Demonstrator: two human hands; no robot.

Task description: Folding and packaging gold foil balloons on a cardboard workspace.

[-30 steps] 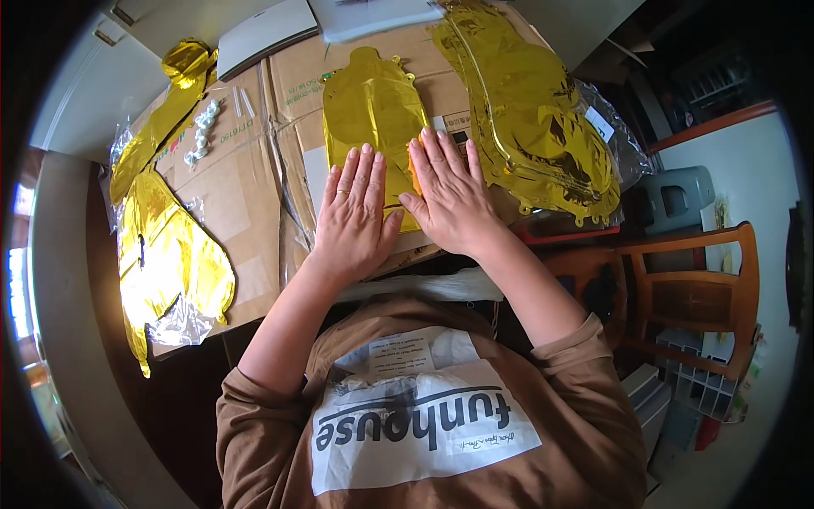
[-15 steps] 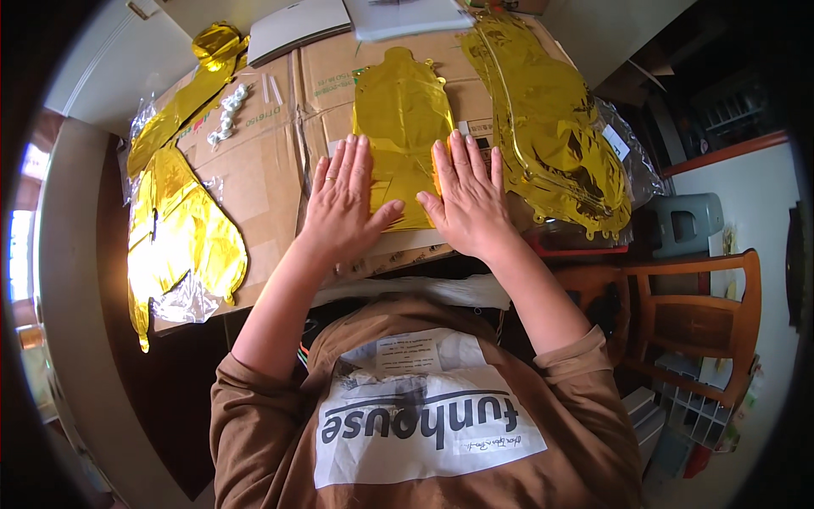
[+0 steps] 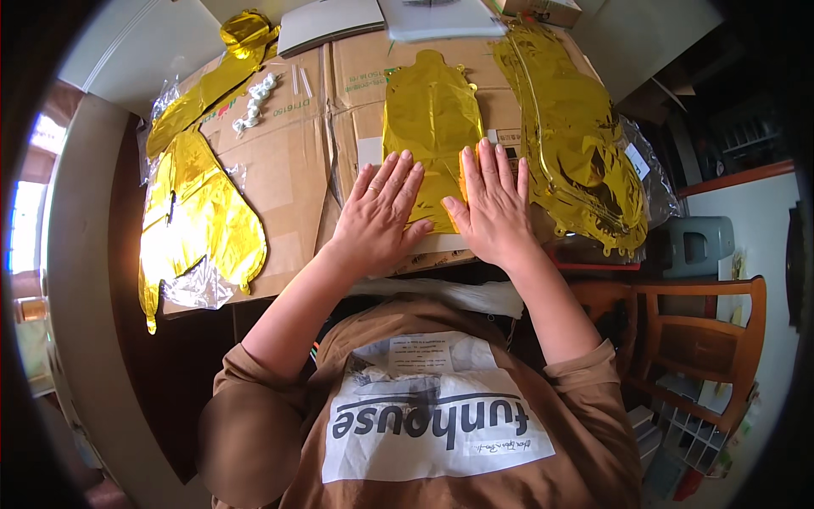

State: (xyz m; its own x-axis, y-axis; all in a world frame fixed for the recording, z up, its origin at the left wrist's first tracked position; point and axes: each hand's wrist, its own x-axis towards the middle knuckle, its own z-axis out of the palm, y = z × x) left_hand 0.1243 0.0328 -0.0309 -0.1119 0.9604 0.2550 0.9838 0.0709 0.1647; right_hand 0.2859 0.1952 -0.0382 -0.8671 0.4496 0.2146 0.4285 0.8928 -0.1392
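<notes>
A gold foil balloon (image 3: pixel 431 106), deflated and folded into a flat panel, lies in front of me on the cardboard. My left hand (image 3: pixel 383 210) is flat with fingers stretched out, resting on the panel's near left edge. On the near right edge lies my right hand (image 3: pixel 496 208), palm down, its thumb spread from the fingers. A strip of something orange (image 3: pixel 464 174) shows beside and partly beneath my right hand; its kind is hidden. Neither hand grips anything.
Larger deflated gold foil balloons lie at the right (image 3: pixel 572 136) and left (image 3: pixel 203 204) of the cardboard (image 3: pixel 288 182). White knotted pieces (image 3: pixel 256 103) and thin clear sticks (image 3: pixel 301 81) lie left of centre. Papers (image 3: pixel 331 25) are at the back. A wooden chair (image 3: pixel 699 335) stands right.
The whole view has shifted, so the table appears farther right. My left hand has slid slightly toward me along the foil; both hands remain flat.
</notes>
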